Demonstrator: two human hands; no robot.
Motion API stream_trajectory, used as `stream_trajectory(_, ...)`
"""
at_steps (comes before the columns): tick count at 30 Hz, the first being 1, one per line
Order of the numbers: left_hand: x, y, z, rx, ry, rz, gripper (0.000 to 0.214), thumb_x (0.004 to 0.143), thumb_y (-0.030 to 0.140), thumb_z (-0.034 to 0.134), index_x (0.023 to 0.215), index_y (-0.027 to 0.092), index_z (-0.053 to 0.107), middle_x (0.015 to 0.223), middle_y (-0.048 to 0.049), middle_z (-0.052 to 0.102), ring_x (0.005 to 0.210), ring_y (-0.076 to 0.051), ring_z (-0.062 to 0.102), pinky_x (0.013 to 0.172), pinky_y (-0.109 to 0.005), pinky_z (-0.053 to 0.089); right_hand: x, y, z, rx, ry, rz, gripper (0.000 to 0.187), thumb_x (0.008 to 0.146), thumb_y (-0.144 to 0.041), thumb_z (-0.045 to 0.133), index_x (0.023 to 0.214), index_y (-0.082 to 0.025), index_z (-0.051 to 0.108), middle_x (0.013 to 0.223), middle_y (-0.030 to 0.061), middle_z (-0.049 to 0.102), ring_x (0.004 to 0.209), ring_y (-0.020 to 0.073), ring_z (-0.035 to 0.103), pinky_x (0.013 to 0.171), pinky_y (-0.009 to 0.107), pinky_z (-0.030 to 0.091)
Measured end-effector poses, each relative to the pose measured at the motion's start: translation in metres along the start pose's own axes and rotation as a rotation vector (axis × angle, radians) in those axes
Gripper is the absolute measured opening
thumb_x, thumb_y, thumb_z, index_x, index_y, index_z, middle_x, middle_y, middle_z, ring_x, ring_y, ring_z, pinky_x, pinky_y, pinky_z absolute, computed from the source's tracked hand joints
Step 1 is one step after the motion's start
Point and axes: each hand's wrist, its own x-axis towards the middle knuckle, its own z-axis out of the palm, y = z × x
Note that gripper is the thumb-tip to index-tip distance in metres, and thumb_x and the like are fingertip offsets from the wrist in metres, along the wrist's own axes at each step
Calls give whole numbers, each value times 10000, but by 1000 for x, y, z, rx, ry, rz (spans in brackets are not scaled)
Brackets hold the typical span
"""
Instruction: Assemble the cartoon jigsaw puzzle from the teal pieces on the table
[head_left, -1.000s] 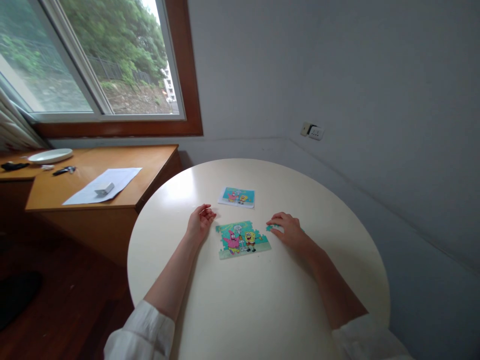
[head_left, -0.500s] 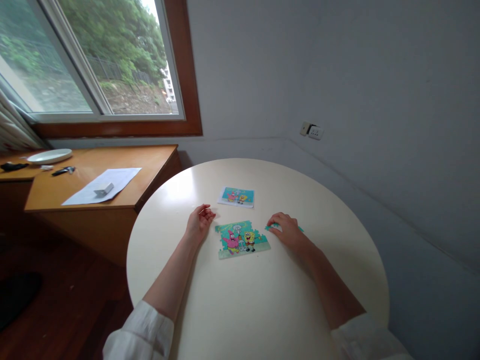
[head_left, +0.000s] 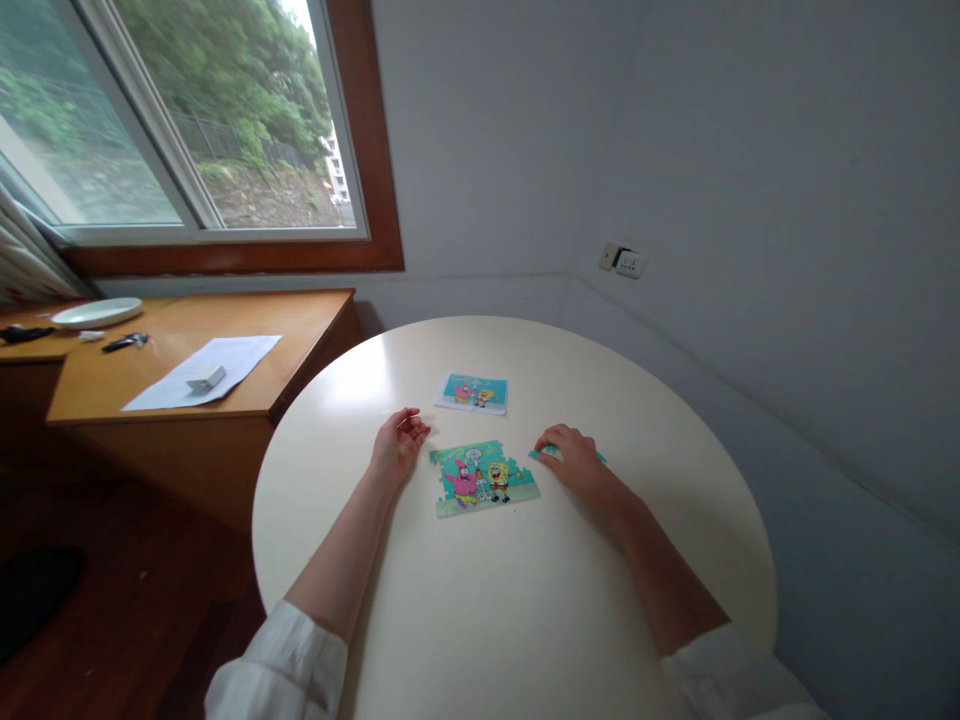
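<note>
A partly joined cartoon jigsaw puzzle (head_left: 484, 479) lies flat on the round cream table (head_left: 517, 600). My left hand (head_left: 399, 441) rests on its edge just left of the puzzle, palm turned inward, fingers loosely curled and apart, holding nothing. My right hand (head_left: 574, 459) lies palm down to the right of the puzzle, its fingers covering loose teal puzzle pieces (head_left: 541, 454). Behind the puzzle sits a small reference picture card (head_left: 472, 392) with the same cartoon.
A wooden desk (head_left: 172, 390) stands to the left under the window, with a paper sheet (head_left: 202, 370), a small grey box (head_left: 206, 377), a white plate (head_left: 96, 313) and dark small items. A wall socket (head_left: 624, 262) is at the right.
My right hand has drawn slightly left over the loose pieces, nearer the puzzle's right edge. My left hand has stayed in place.
</note>
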Motion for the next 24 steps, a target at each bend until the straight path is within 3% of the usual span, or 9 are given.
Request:
stream_trajectory(8, 1, 0, -1, 2, -3, 3, 72, 718, 161, 515, 672, 122, 554, 508, -1, 512, 472, -86, 522, 580, -220, 476, 0, -4, -3, -13, 25, -20, 80, 715, -197, 554, 788, -199, 589, 946, 50, 596, 918, 207, 500, 802, 352, 305)
stream_trajectory(14, 0, 0, 0, 14, 0, 1, 92, 729, 163, 498, 674, 119, 557, 496, -4, 512, 474, -93, 531, 574, -220, 475, 2, -5, -4, 39, 7, -30, 57, 695, -198, 574, 750, -196, 588, 817, 25, 636, 825, 181, 548, 796, 343, 332)
stream_trajectory(19, 1, 0, 0, 15, 7, -11, 85, 728, 162, 508, 669, 122, 554, 495, -3, 508, 470, -95, 531, 565, -218, 473, 1, -7, -4, 196, -3, -39, 16, 690, -197, 550, 704, -196, 559, 691, -1, 613, 681, 138, 560, 679, 269, 403)
stream_trajectory(24, 1, 0, 0, 8, 7, -3, 75, 720, 153, 509, 670, 123, 555, 500, 0, 505, 474, -91, 523, 574, -221, 476, 1, -9, -2, 253, 84, -53, 89, 704, -185, 498, 775, -187, 552, 657, -10, 559, 618, 125, 522, 627, 250, 419)
